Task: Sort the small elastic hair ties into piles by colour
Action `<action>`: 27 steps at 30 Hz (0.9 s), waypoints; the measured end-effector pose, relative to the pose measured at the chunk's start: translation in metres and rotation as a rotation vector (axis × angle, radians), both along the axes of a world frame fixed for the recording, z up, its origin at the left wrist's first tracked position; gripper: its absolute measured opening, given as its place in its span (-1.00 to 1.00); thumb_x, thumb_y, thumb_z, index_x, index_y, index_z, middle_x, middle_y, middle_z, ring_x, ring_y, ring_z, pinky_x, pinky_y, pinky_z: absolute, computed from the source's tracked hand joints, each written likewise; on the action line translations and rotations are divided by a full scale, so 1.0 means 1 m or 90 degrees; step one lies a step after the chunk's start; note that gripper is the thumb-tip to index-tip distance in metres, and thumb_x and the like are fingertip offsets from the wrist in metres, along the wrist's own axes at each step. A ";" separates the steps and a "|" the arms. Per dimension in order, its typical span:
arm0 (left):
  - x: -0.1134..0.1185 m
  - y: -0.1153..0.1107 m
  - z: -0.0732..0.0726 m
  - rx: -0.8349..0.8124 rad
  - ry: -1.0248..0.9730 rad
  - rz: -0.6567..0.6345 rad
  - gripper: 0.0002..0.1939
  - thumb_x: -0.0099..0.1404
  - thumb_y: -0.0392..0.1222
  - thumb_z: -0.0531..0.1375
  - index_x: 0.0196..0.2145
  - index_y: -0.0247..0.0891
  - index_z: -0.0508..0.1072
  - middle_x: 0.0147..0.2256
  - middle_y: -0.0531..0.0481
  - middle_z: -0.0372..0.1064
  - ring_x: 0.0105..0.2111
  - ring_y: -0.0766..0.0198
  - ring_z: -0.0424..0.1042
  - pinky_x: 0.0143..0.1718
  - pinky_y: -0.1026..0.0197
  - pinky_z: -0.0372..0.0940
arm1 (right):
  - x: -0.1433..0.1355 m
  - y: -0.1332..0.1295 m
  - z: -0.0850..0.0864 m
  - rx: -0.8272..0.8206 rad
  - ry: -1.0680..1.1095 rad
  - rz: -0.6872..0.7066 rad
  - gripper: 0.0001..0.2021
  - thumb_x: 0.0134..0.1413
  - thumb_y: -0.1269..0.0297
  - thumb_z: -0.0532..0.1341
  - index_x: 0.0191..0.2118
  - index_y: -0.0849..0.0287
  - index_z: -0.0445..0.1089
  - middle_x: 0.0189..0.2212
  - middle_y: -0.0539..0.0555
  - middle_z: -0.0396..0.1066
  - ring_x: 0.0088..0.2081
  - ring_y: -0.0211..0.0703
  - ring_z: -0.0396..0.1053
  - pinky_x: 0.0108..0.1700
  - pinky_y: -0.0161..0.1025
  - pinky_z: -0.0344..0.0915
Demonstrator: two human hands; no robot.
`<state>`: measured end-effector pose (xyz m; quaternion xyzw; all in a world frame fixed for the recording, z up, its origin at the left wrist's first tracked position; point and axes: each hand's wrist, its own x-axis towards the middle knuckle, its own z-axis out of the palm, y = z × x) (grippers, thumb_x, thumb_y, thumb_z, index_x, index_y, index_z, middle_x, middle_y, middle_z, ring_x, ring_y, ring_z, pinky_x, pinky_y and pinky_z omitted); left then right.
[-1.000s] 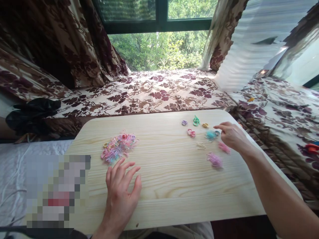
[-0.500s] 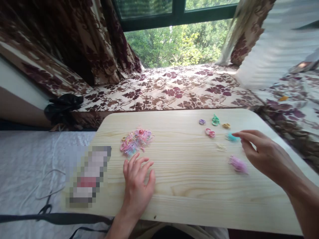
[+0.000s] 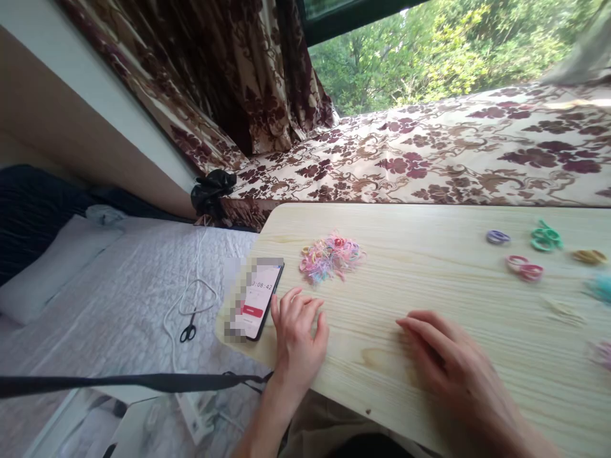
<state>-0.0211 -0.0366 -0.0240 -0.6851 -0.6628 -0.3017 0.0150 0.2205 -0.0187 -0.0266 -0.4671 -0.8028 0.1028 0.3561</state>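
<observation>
My left hand (image 3: pixel 300 334) rests on the wooden table (image 3: pixel 382 305), its fingers apart and holding nothing, just below a mixed pile of pastel bands (image 3: pixel 329 257) and right of a phone (image 3: pixel 261 302). Over the table's middle is my right hand (image 3: pixel 449 362), thumb and fingers brought together; anything between the fingertips is too small to make out. Small sorted groups lie at the right: purple (image 3: pixel 498 236), green (image 3: pixel 545 238), pink-red (image 3: pixel 525 268), yellow (image 3: pixel 590 256), cream (image 3: pixel 564 310), blue (image 3: pixel 600 287) and pink-violet (image 3: pixel 602 353), the last ones cut by the frame.
Left of the table, a bed (image 3: pixel 143 280) bears black scissors (image 3: pixel 188 329), a white cable and a power strip (image 3: pixel 193 416). A black strap (image 3: pixel 143 381) crosses the lower left. Behind the table runs a floral-covered ledge (image 3: pixel 405 159) with a black bag (image 3: pixel 213 191).
The view has turned left, so the table appears farther right. My right hand has moved from beside the blue group to the table's middle. My left hand stays near the pile.
</observation>
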 end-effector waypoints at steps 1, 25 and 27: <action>-0.002 0.001 0.000 0.002 0.005 0.009 -0.80 0.32 -0.36 0.12 -0.18 -0.18 0.49 -0.20 -0.07 0.50 0.09 -0.02 0.35 0.27 -0.33 -0.05 | 0.000 0.000 -0.001 0.005 0.000 -0.003 -0.82 0.28 0.29 0.09 -0.15 0.06 0.44 -0.20 0.07 0.50 -0.24 -0.15 0.48 -0.24 -0.22 0.42; 0.030 0.013 0.018 -0.113 0.088 -0.082 -0.73 0.39 -0.18 0.10 -0.03 -0.09 0.52 0.17 -0.15 0.29 0.35 -0.11 -0.02 0.29 -0.44 -0.08 | 0.001 0.005 -0.004 0.081 0.003 0.006 -0.84 0.28 0.35 0.11 -0.17 0.12 0.44 -0.23 0.06 0.49 -0.26 -0.25 0.48 -0.24 -0.34 0.39; 0.028 0.011 0.019 -0.100 0.081 -0.091 -0.74 0.39 -0.19 0.10 -0.04 -0.09 0.52 0.15 -0.13 0.30 0.35 -0.09 -0.01 0.30 -0.43 -0.09 | 0.001 0.005 -0.004 0.080 0.001 0.005 -0.84 0.28 0.35 0.10 -0.17 0.12 0.44 -0.23 0.05 0.49 -0.26 -0.25 0.48 -0.24 -0.35 0.39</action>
